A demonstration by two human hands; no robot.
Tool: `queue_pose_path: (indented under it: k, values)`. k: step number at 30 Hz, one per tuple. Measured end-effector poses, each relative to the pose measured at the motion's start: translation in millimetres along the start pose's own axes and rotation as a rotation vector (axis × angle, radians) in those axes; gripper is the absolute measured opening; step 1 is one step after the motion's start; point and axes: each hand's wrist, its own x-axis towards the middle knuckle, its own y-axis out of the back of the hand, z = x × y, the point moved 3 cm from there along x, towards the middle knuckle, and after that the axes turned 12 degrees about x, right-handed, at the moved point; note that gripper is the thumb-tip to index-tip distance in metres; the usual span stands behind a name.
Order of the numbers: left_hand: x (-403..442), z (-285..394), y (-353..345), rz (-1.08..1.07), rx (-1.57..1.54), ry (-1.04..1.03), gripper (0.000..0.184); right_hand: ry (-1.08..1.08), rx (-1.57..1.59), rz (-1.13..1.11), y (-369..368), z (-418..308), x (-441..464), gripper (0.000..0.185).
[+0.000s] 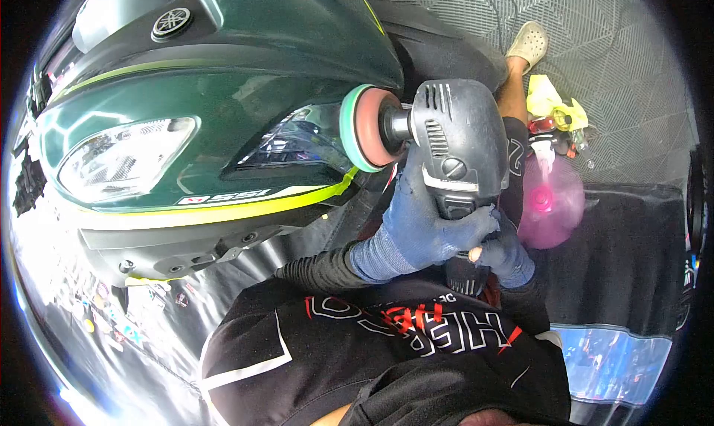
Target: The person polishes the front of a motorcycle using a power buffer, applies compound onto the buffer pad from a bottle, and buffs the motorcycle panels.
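A black polisher is held in front of my body by both hands. My left hand, in a blue knit glove, is wrapped around its body below the head. My right hand, also in a blue glove, closes around the lower handle; one bare fingertip shows. The round foam pad, green and orange, faces the dark green motorcycle fairing. It sits at the right end of a glossy dark panel; whether it presses on the surface, I cannot tell.
A clear headlight and yellow trim lie along the fairing. At right are a pink spray bottle, a yellow cloth and small items on grey tile. My foot in a beige clog rests there.
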Motion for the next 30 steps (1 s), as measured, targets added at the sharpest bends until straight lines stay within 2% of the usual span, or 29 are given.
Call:
queue_pose_path:
  k: [3,5,7,9,13,15,16,19,20,21,23,25,27,29,30]
  values:
    - [2.0,-18.0,-4.5,0.03,0.089,0.015,0.077,0.052,-0.028,-0.027,16.5,18.5,4.6,0.062]
    - [4.5,-31.1,-3.9,0.039,0.149,-0.048,0.078,0.023,0.109,0.004,16.0,27.3,6.7,0.06]
    - [7.0,-38.5,-5.0,0.04,0.189,-0.004,0.078,0.009,0.108,0.041,22.8,34.2,8.7,0.066]
    - [13.9,-41.9,-8.9,0.034,0.1,0.02,0.079,0.033,0.104,0.063,25.8,40.7,10.4,0.068]
    - [17.7,-25.7,-6.0,0.013,0.126,0.031,0.078,0.09,0.043,0.097,30.4,42.6,10.7,0.072]
    - [11.7,-9.3,0.9,0.016,0.262,0.0,0.077,0.097,0.014,0.099,23.9,38.1,10.6,0.073]
    - [6.2,-4.2,3.9,-0.014,0.139,0.035,0.078,0.099,0.015,0.09,18.4,32.9,12.6,0.073]
    - [1.0,25.0,12.0,-0.01,0.178,-0.08,0.082,0.252,-0.101,-0.058,-11.5,2.4,13.7,0.096]
    - [1.7,31.0,11.3,-0.011,0.073,-0.086,0.082,0.224,-0.166,-0.058,-13.3,0.7,11.3,0.104]
    - [2.2,30.5,11.6,-0.01,0.075,-0.088,0.082,0.225,-0.166,-0.061,-12.5,-1.2,10.7,0.104]
    - [4.4,18.7,9.9,-0.091,-0.029,0.021,0.081,0.06,-0.102,-0.134,-9.3,-0.7,10.6,0.094]
    - [4.1,3.1,4.5,-0.041,0.068,0.097,0.077,0.098,-0.029,-0.079,16.4,23.4,9.7,0.088]
    - [9.2,-16.1,-3.0,0.008,0.059,0.082,0.077,0.123,0.055,-0.02,24.6,38.7,12.7,0.082]
    - [14.3,-27.3,-3.7,-0.005,0.114,0.065,0.075,0.112,0.274,-0.006,26.9,43.2,18.0,0.073]
    - [14.3,-28.0,-5.4,-0.006,0.143,0.031,0.074,-0.002,0.333,-0.111,26.1,43.3,20.5,0.074]
